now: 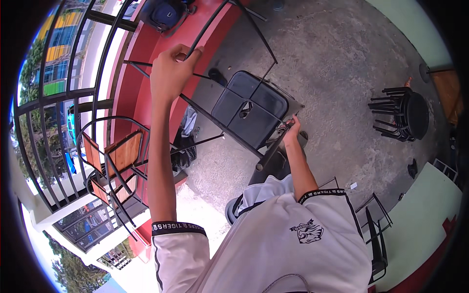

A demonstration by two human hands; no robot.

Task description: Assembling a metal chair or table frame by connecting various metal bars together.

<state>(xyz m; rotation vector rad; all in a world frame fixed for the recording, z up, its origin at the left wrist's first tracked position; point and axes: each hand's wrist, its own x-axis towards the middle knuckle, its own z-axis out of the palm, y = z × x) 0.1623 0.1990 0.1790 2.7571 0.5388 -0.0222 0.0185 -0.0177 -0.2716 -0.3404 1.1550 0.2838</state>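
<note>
My left hand (173,71), raised at the upper left, is closed around a thin black metal bar. The bar appears to belong to a black metal stool (250,108) with a square seat, a hole in its middle and crossed rods in front of it. The stool is tilted, its thin legs pointing several ways. At the stool's near right corner my right hand (291,129) has its fingers closed on a thick dark tube (269,154). The tube's round end points toward me; how it joins the stool is hidden.
A red ledge (195,41) carries a dark blue backpack (166,14) beside a barred railing. Wood-backed chairs (124,154) stand at left. Stacked black stools (413,116) are on the concrete floor at right. Dark bags (184,149) lie by the ledge.
</note>
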